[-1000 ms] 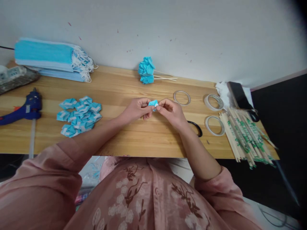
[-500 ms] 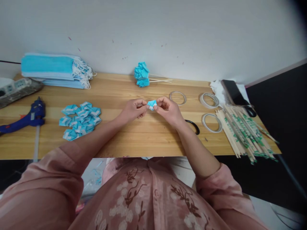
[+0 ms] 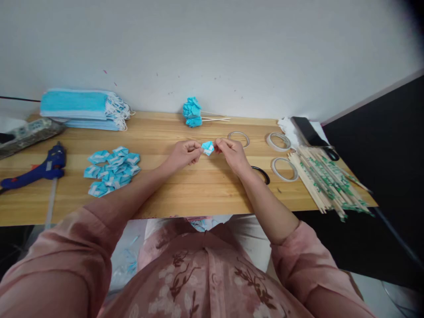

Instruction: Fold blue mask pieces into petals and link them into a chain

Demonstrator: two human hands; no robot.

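"If we start at the left, what's there?"

"A heap of folded blue pieces [image 3: 114, 167]. Next, the left hand [image 3: 185, 153] pinches a small blue-and-white folded shape [image 3: 207, 148] by its left edge."

"Which way is it long?"

"Can't tell; it's about as wide as tall. It sits between both hands, nearer the left."

"And the right hand [image 3: 232, 154]?"

"Its thumb and finger are close together, just beside the shape. I can't tell if they touch it. Its wrist [image 3: 244, 171] hides part of a black curved thing [image 3: 264, 174]."

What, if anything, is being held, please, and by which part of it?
A folded blue piece, pinched at its left edge by the left hand; whether the right hand touches its right edge cannot be told.
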